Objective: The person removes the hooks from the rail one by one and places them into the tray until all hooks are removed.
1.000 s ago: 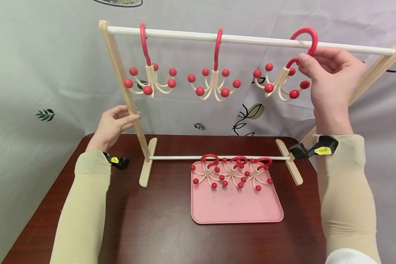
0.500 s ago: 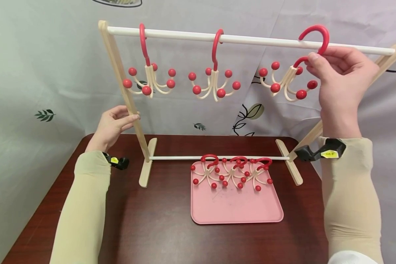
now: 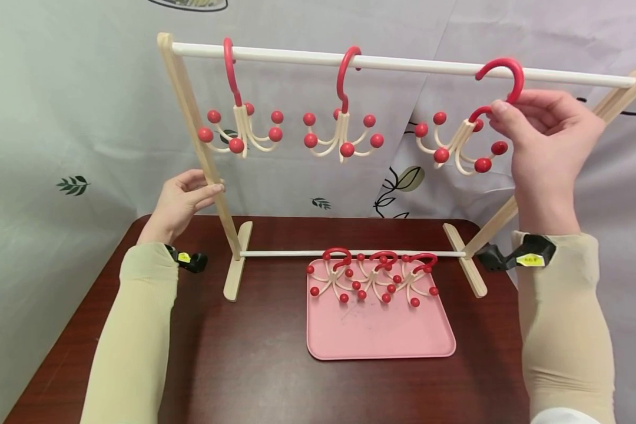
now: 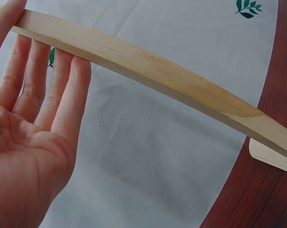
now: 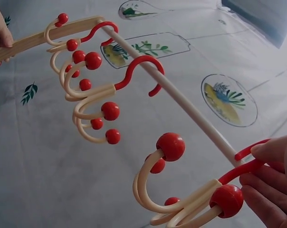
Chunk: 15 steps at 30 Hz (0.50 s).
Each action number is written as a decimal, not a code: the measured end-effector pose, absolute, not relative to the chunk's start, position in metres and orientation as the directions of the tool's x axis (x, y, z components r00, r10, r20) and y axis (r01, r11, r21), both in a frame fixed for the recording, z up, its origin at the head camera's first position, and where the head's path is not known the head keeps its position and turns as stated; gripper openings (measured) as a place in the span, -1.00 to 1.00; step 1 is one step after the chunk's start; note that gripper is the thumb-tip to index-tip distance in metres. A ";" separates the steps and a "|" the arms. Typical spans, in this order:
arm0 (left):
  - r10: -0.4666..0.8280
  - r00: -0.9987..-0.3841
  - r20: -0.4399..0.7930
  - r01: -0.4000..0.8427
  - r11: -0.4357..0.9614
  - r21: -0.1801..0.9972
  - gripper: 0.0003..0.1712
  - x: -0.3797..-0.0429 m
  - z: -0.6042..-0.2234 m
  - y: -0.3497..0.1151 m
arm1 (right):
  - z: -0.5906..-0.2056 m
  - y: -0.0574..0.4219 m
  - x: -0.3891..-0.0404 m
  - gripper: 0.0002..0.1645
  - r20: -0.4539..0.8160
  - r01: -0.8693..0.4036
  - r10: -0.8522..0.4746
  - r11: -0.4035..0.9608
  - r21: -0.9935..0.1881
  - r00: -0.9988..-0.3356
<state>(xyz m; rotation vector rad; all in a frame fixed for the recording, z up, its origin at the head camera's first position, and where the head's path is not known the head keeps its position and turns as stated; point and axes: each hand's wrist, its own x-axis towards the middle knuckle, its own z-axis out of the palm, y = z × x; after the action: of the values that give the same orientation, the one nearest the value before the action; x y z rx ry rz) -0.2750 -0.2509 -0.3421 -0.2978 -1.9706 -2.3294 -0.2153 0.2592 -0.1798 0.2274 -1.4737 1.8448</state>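
Observation:
My right hand [image 3: 553, 138] pinches the red hook of a claw-shaped hanger [image 3: 460, 140], whose cream arms end in red balls. This hanger tilts, and its hook overlaps the rack's white top rod [image 3: 418, 63] near the right end. My left hand [image 3: 177, 200] holds the left wooden post [image 3: 191, 109] of the rack between thumb and fingers; in the left wrist view, straight fingertips [image 4: 79, 66] meet the post's edge. Two like hangers hang from the rod, one at left [image 3: 241, 126] and one in the middle [image 3: 343, 132].
A pink tray [image 3: 378, 341] on the dark wooden table [image 3: 244, 365] bears three more such hangers [image 3: 373, 278] along its back edge. Behind it runs the rack's lower white rod [image 3: 275, 254], between two wooden feet. A patterned cloth [image 3: 297, 182] hangs behind.
My right hand and its hanger moved right along the top rod, then the hook came down lower against it. The middle hanger has turned slightly. My left hand has stayed put.

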 end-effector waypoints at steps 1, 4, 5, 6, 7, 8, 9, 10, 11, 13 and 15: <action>0.066 -0.979 0.195 0.181 -0.170 0.969 -0.76 -0.275 -0.342 -0.251 | -0.181 0.260 -0.215 -0.47 0.554 -0.635 0.436 -0.055 -0.771 -0.710; 0.064 -0.979 0.194 0.181 -0.167 0.969 -0.76 -0.275 -0.342 -0.251 | -0.185 0.260 -0.213 -0.47 0.535 -0.612 0.424 -0.060 -0.788 -0.731; 0.063 -0.979 0.194 0.181 -0.166 0.969 -0.77 -0.276 -0.342 -0.252 | -0.187 0.260 -0.212 -0.48 0.533 -0.607 0.418 -0.056 -0.793 -0.735; 0.063 -0.979 0.194 0.181 -0.166 0.969 -0.77 -0.276 -0.342 -0.252 | -0.189 0.260 -0.211 -0.48 0.532 -0.603 0.412 -0.054 -0.796 -0.739; 0.063 -0.979 0.194 0.182 -0.166 0.969 -0.76 -0.276 -0.343 -0.252 | -0.191 0.260 -0.211 -0.48 0.533 -0.601 0.406 -0.053 -0.797 -0.743; 0.063 -0.979 0.195 0.182 -0.166 0.969 -0.76 -0.276 -0.343 -0.252 | -0.193 0.260 -0.210 -0.49 0.535 -0.598 0.399 -0.045 -0.800 -0.745; 0.064 -0.979 0.195 0.182 -0.166 0.969 -0.76 -0.276 -0.343 -0.252 | -0.195 0.259 -0.210 -0.49 0.536 -0.596 0.393 -0.039 -0.802 -0.747; 0.065 -0.979 0.195 0.182 -0.168 0.969 -0.76 -0.276 -0.343 -0.252 | -0.197 0.259 -0.209 -0.50 0.535 -0.591 0.386 -0.035 -0.806 -0.752; 0.066 -0.979 0.195 0.181 -0.169 0.969 -0.76 -0.276 -0.343 -0.252 | -0.200 0.259 -0.209 -0.50 0.536 -0.590 0.379 -0.031 -0.807 -0.754; 0.068 -0.978 0.195 0.182 -0.170 0.969 -0.77 -0.276 -0.343 -0.252 | -0.205 0.259 -0.208 -0.51 0.538 -0.583 0.365 -0.018 -0.812 -0.760; 0.068 -0.979 0.194 0.180 -0.167 0.969 -0.77 -0.276 -0.343 -0.252 | -0.209 0.258 -0.207 -0.51 0.531 -0.569 0.349 -0.007 -0.822 -0.772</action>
<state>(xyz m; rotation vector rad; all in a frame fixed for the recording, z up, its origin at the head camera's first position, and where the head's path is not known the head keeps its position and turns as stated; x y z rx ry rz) -0.2759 -0.2516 -0.3426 -0.2959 -1.9782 -2.3257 -0.2066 0.2583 -0.2090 0.2306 -1.6369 1.8448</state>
